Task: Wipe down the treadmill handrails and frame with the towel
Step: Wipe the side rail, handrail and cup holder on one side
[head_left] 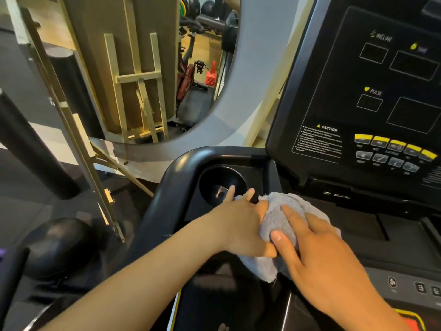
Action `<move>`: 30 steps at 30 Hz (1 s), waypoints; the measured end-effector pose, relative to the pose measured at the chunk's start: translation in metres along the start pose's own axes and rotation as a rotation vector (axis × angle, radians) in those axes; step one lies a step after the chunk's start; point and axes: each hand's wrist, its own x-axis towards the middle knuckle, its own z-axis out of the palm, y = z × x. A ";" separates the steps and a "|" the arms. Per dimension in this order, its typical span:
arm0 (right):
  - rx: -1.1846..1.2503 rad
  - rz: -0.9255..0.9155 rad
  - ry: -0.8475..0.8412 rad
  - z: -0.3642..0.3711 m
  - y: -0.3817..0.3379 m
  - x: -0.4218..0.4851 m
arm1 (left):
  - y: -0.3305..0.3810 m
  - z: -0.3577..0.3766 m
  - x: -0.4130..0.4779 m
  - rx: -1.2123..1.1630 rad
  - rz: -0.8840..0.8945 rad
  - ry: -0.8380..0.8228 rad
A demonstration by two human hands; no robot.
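Grey towel (284, 225) under both hands; console (372, 96) (CAUTION, PULSE, INCLINE).

Two hands — left hand (241, 225); right hand (319, 256) — one towel (279, 211); one cup holder (222, 185).

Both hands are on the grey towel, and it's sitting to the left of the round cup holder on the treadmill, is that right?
Not quite. In the head view the left hand and right hand are both on the grey towel, but the towel sits to the right of the round cup holder, not the left.
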 end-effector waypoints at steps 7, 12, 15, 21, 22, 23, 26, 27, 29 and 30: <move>-0.063 0.050 0.080 0.009 0.003 0.052 | -0.028 -0.022 0.048 -0.128 -0.098 -0.021; -0.041 0.039 0.064 0.009 0.008 0.046 | -0.014 -0.009 0.034 -0.157 -0.145 0.101; 0.027 0.022 0.047 0.009 0.014 0.025 | 0.008 0.014 -0.004 0.029 -0.078 0.395; 0.040 0.024 0.063 0.014 0.014 0.021 | 0.004 0.022 -0.008 -0.190 0.030 0.377; 0.048 0.026 0.074 0.015 0.014 0.025 | 0.002 0.017 -0.001 -0.195 0.045 0.354; 0.054 0.031 0.082 0.015 0.014 0.029 | 0.000 0.014 0.006 -0.193 0.048 0.323; 0.024 0.055 0.088 0.016 0.014 0.045 | -0.016 0.006 0.024 -0.165 0.027 0.240; -0.002 0.064 0.093 0.016 0.013 0.052 | -0.020 0.002 0.029 -0.149 0.030 0.228; -0.063 0.074 0.098 0.012 0.011 0.066 | -0.025 -0.010 0.038 -0.072 0.018 0.218; -0.086 0.082 0.090 0.009 0.008 0.072 | -0.027 -0.017 0.043 -0.017 -0.007 0.210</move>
